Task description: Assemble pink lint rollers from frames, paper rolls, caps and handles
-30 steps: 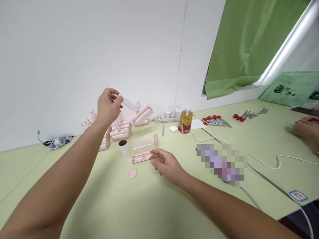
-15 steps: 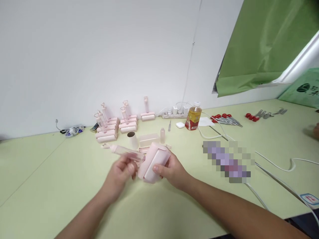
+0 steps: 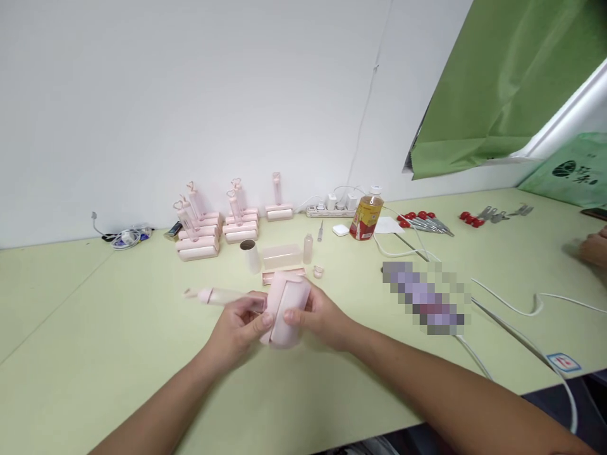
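Observation:
A pink lint roller (image 3: 294, 300) is held tilted above the table between both hands, its clear handle (image 3: 220, 297) pointing left. My left hand (image 3: 237, 332) closes on it where handle and head meet, thumb pressing the head's edge. My right hand (image 3: 327, 319) grips the head's right side, thumb on its front; the other fingers are mostly hidden behind. Just beyond lie a white paper roll (image 3: 253, 260), a translucent cover (image 3: 282, 256) and an open pink shell (image 3: 270, 278). A small clear bottle (image 3: 308, 248) and a little pink cap-like part (image 3: 318, 272) are beside them.
Several pink lint rollers (image 3: 198, 248) stand along the wall. Further right are a power strip (image 3: 336, 212), a drink bottle (image 3: 366, 218), red-handled utensils (image 3: 424, 221) and a blurred-out object (image 3: 422, 297) with white cables. Another person's hand (image 3: 595, 248) rests at the right edge.
The lint roller has shifted slightly left and its handle has swung closer to level. My left thumb has come onto the head. The pink cap-like part now shows fully.

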